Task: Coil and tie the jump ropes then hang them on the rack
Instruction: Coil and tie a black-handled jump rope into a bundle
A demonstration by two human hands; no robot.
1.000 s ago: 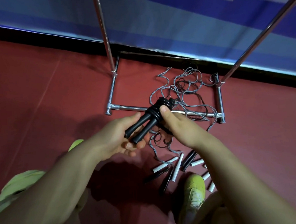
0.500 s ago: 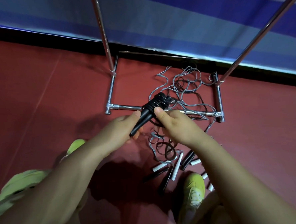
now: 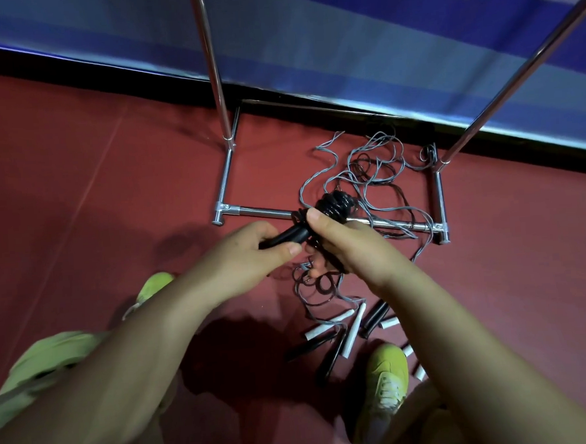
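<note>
Red floor (image 3: 76, 187) runs to a blue wall, with the steel rack (image 3: 260, 210) standing over loose ropes (image 3: 367, 169). Left hand (image 3: 249, 255) fingers close round the black handles (image 3: 290, 235); right hand (image 3: 351, 249) fingers pinch the wound black jump rope (image 3: 335, 202). If that pinch slackens, the springy coil could unwind before tying.

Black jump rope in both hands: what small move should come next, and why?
Probably snug the last wrap tight. The black cord is already wound around the handles, which the left hand grips, while the right hand pinches by the coil; more ropes lie loose on the floor.
</note>
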